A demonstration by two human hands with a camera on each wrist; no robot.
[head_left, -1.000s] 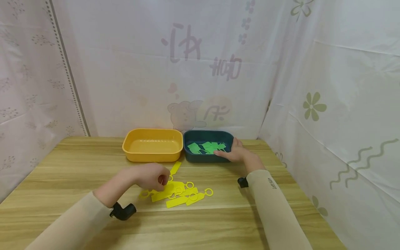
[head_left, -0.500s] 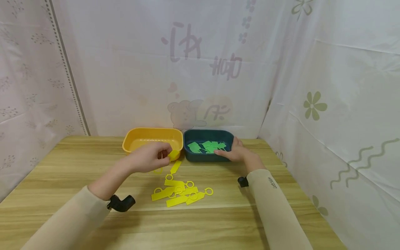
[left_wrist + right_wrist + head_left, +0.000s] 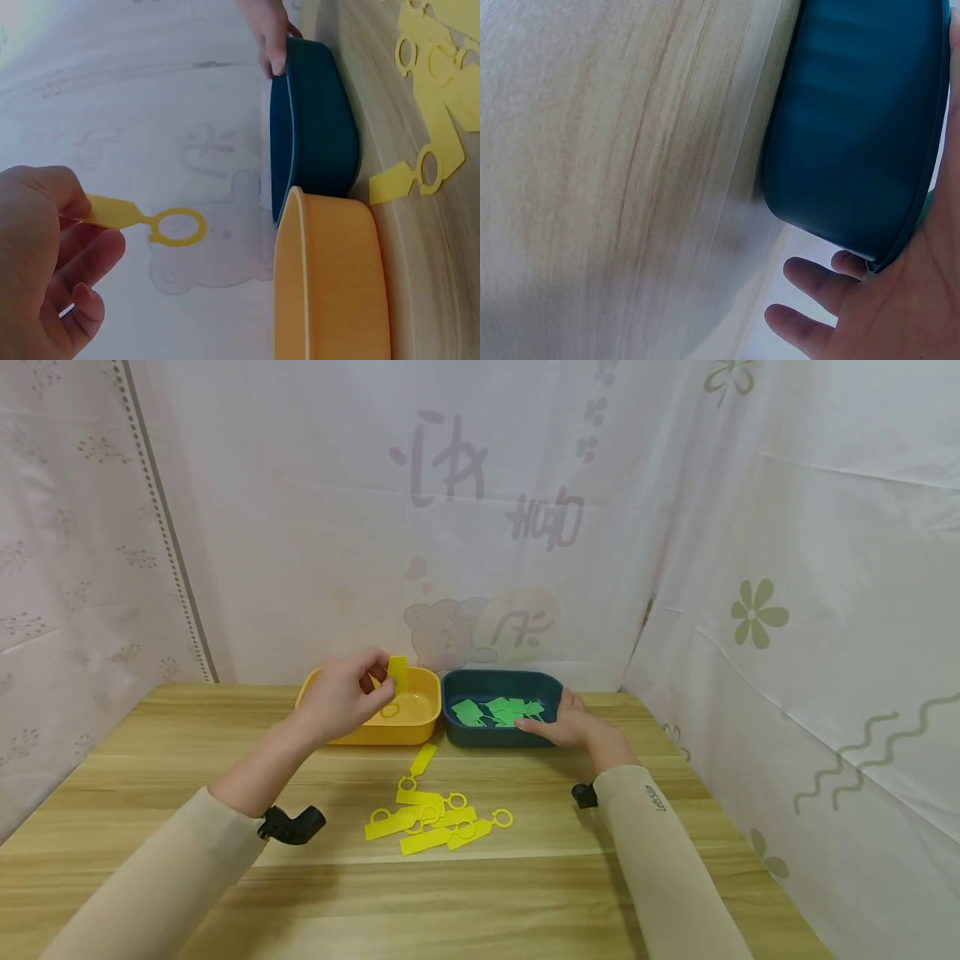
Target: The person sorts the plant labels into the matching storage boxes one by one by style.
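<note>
My left hand (image 3: 339, 695) is raised over the yellow-orange plastic bin (image 3: 405, 733). Between thumb and fingers it pinches a flat yellow tag (image 3: 112, 212) whose ring end points away from the hand and down over the bin in the head view. The hand hides the bin's left part. At the right end of the dark teal bin (image 3: 483, 738), my right hand (image 3: 567, 727) holds the corner, thumb over the front rim and fingers along the outer side. Several green tags (image 3: 468, 713) lie inside that bin. Several more yellow tags (image 3: 423, 841) lie loosely overlapped on the table, in front of the bins.
Both bins stand side by side at the back of the wooden table (image 3: 555, 893), close to a printed white curtain (image 3: 315, 543). Another curtain closes off the right side. Black wrist mounts (image 3: 292, 825) stick out below the sleeves.
My left hand has lifted a yellow tag from the pile and carried it up and back to above the yellow-orange bin. My right hand has stayed on the teal bin.
</note>
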